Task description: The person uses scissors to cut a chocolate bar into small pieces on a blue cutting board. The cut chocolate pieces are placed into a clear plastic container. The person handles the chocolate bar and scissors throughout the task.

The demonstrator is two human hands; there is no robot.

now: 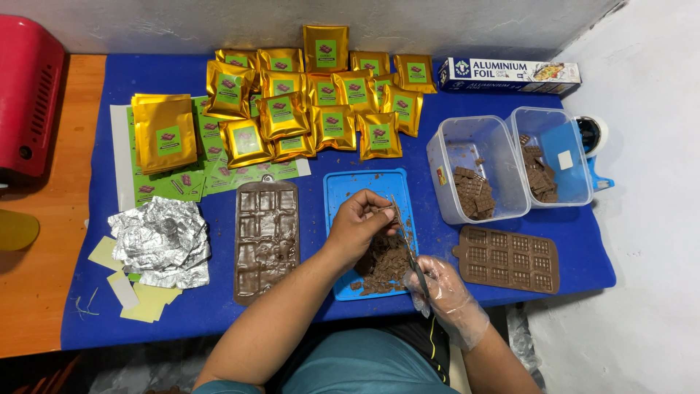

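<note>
Person is mid-trim: left hand [362,219], bare, pinches a small chocolate piece [384,212] between fingertips over the blue lid [364,186] used as a work tray. Right hand [446,292], in a clear plastic glove, is closed around the handles of a pair of scissors [407,244], blades angled up toward the piece. View is poor right at the tips, so I can't tell if the blades are touching the chocolate or just short of it. Pile of chocolate scraps [383,266] sits on the lid under both hands, so this looks like the edge-cleaning step on moulded bars, well underway. Brown mould [266,237] with leftover chocolate lies just left of the lid; a second brown mould [508,258] lies to the right. Two clear tubs [510,157] behind hold finished pieces. Crumpled foil [162,244] and paper slips at left, gold pouches [306,102] and a foil box [508,75] at the back, all on the blue cloth [583,241]. Next move, as I read it, needs a steady pinch, a short snip close to the edge, fingertips clear of the blades, offcut dropping on the lid.
</note>
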